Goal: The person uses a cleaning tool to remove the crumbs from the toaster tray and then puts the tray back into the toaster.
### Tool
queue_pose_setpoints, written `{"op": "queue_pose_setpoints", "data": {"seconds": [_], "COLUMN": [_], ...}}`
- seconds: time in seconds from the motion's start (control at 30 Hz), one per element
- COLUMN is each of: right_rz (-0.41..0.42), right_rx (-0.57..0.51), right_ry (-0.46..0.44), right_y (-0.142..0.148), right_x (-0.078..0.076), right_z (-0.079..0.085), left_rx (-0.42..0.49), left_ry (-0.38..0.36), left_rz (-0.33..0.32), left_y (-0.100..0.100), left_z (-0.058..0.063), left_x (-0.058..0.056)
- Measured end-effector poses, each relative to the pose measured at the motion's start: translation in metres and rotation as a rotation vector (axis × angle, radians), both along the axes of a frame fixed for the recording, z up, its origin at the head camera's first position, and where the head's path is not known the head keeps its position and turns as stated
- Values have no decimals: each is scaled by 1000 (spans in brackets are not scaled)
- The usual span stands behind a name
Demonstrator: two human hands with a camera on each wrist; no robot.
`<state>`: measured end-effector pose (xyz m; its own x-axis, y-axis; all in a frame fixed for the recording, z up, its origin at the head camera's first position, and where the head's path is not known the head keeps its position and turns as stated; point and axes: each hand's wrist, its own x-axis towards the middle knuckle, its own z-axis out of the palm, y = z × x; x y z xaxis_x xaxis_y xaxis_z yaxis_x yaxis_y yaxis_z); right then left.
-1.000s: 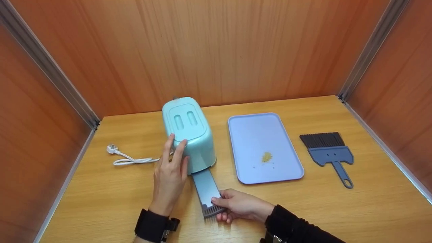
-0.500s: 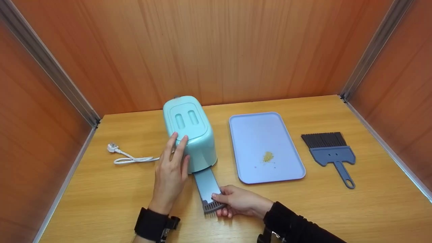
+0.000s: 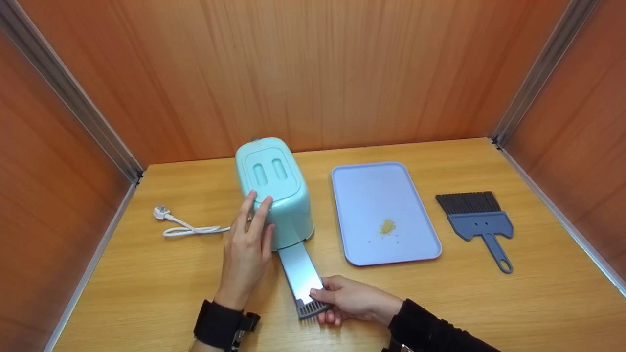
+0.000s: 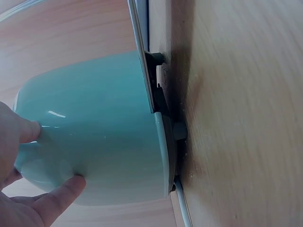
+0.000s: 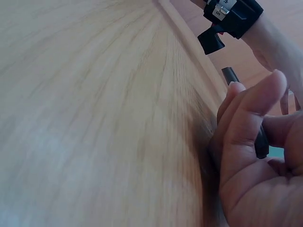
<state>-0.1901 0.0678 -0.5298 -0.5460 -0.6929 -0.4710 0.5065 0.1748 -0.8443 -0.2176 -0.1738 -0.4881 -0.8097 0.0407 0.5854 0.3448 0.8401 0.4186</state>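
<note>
A mint-green toaster (image 3: 276, 195) stands at the left of the wooden table, with two slots in its top. My left hand (image 3: 244, 249) rests its straight fingers on the toaster's near top edge, and the thumb touches the near face. Out of the toaster's base, at the near end, sticks a long metal crumb tray (image 3: 301, 274) with a grey slotted handle. My right hand (image 3: 354, 299) pinches that handle, thumb on top and fingers beneath. In the right wrist view the dark edge of the handle (image 5: 262, 144) shows between the fingers. The tray's inner end is hidden inside the toaster.
A lavender tray (image 3: 376, 190) with a small heap of yellowish crumbs (image 3: 388, 227) lies to the right. Beyond it is a blue-grey hand brush (image 3: 481, 225) with black bristles. A white power cord (image 3: 195, 230) with a plug lies left of the toaster. Wooden panels enclose the table.
The crumb tray slides slightly inward, then back toward me, and more of it now shows outside the toaster. My right hand moves with it. The left hand stays on the toaster.
</note>
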Motion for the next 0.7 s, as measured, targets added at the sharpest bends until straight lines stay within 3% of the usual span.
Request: {"op": "queue_pose_setpoints", "data": {"seconds": [0.4,0.7], "right_rz": [-33,-103], "right_rx": [-16,8], "right_ry": [19,28], "right_y": [-10,-20], "right_x": [-15,-23], "right_z": [1,3], "left_rx": [11,18], "left_ry": [29,24], "left_rz": [-8,-7], "left_y": [0,1], "left_z": [0,1], "left_x": [0,0]}}
